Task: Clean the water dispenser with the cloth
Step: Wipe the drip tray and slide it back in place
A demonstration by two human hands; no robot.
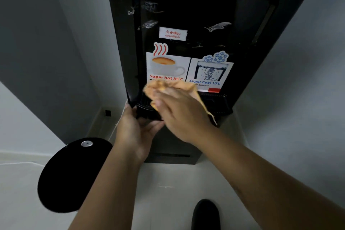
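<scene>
A tall black water dispenser point(197, 15) stands in front of me against the wall, with hot and cold stickers point(188, 69) on its front. An orange cloth point(168, 87) lies against the front just below the stickers, over the drip tray point(218, 102). My right hand point(179, 114) presses the cloth with fairly straight fingers; a loose corner hangs to the right. My left hand point(134, 129) grips the left front corner of the drip tray from below. The image is motion-blurred around the cloth.
Grey walls close in on both sides of the dispenser. A round black object with a silver screw point(74, 173) sits low at the left. A black shoe tip point(205, 214) shows on the pale tiled floor.
</scene>
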